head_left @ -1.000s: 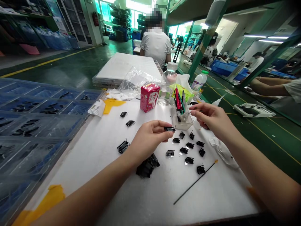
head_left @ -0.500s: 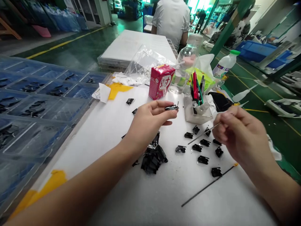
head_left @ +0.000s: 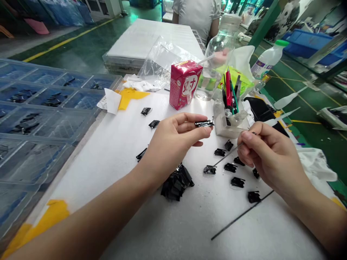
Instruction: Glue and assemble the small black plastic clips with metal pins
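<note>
My left hand [head_left: 180,135] pinches a small black part [head_left: 204,124] with a shiny surface between thumb and fingers, held above the white work surface [head_left: 114,162]. My right hand [head_left: 264,157] grips a thin dark rod [head_left: 229,153] that slants down to the left. Its tip appears over a small black part [head_left: 210,169] on the surface; whether they touch I cannot tell. Several like parts lie around it. Under my left wrist is a heap of black pieces [head_left: 177,184]. A second thin rod [head_left: 241,215] lies near the front, partly behind my right hand.
Divided trays [head_left: 54,144] with black pieces line the left side. Behind my hands stand a red drink carton [head_left: 185,85], a clear holder [head_left: 230,122] with pens and a large clear jar [head_left: 221,39]. A person in a white shirt [head_left: 196,14] sits farther back.
My right hand has shifted left, and its rod now points at a part on the surface. The left hand keeps its black part, slightly farther right in view. The camera view has tilted down.
</note>
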Demonstrator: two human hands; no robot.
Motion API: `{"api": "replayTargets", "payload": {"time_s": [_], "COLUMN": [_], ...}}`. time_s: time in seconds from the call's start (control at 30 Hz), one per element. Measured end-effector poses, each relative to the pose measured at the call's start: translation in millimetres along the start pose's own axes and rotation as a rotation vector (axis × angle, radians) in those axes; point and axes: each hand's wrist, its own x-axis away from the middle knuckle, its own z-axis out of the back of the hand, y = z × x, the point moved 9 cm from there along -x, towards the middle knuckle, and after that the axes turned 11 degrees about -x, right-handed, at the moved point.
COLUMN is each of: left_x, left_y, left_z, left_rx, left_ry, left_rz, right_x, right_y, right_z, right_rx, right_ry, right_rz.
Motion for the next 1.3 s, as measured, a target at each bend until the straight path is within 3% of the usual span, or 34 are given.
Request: {"api": "replayTargets", "payload": {"time_s": [0.6,0.7,0.9,1.0,1.17,1.3], "left_x": [0,0,1,2,4,2], "left_y": [-3,-2,-1,-1,-4,-4], "left_z": [-2.8,-2.5,-2.8,-4.4,-5.4,-3.0], "left_rx": [-0.024,-0.023,-0.057,-0.072,-0.071,-0.068], "left_ry": [-0.039,-0.043,-0.038,-0.048,-0.064,-0.048], "left_rz": [0.014,0.006,0.038,0.054,0.066,0.049], "right_x": [-2,-4,8,10,-4,8], "right_y": [-12,-30,-90,-99,-85,-73], "right_z": [6,15,47,50,29,4], "right_rx": [0.031,0.048,0.140,0.227,0.423,0.589], "right_ry": [0.023,0.085,0.323,0.357,0.193,0.039], "right_rz": [0.082,0.210,0.748,0.864,0.728,0.637]}}
